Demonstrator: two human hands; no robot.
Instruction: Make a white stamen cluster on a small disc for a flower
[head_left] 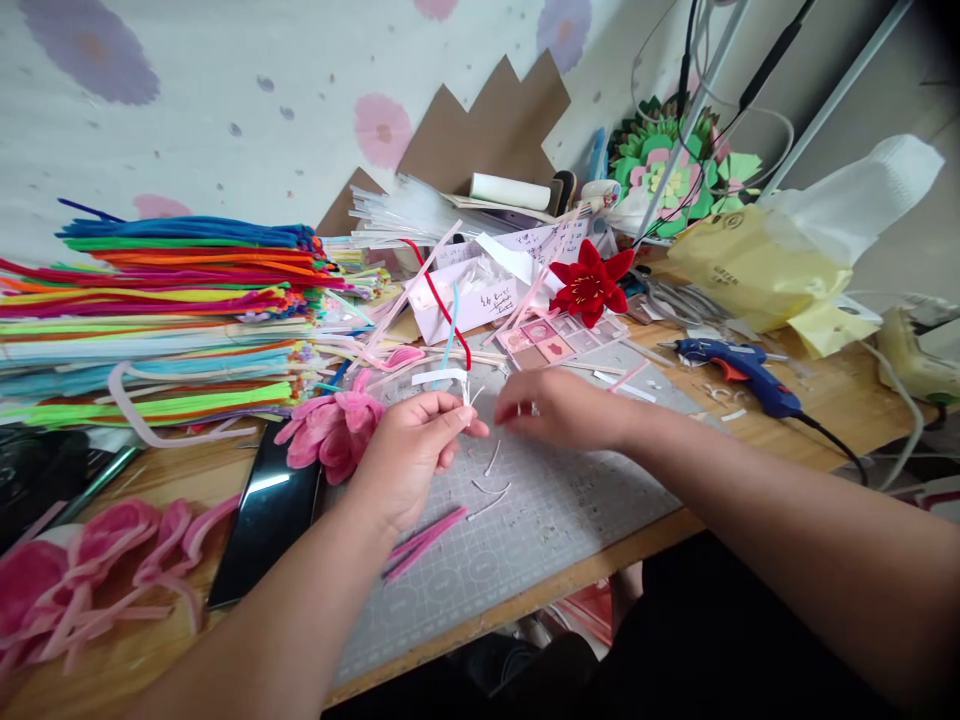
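Left hand [409, 450] pinching white strips [466, 390] above grey cutting mat [555, 520]; right hand [555, 408] hovering just beside.
Left thumb and fingers are closing on the strips' lower ends, tips pointing up; right fingers are bending inward, cannot tell whether they are holding anything. Pink petalled flower [334, 430] is lying near the left wrist; pink strips [425, 543] are resting on the mat.
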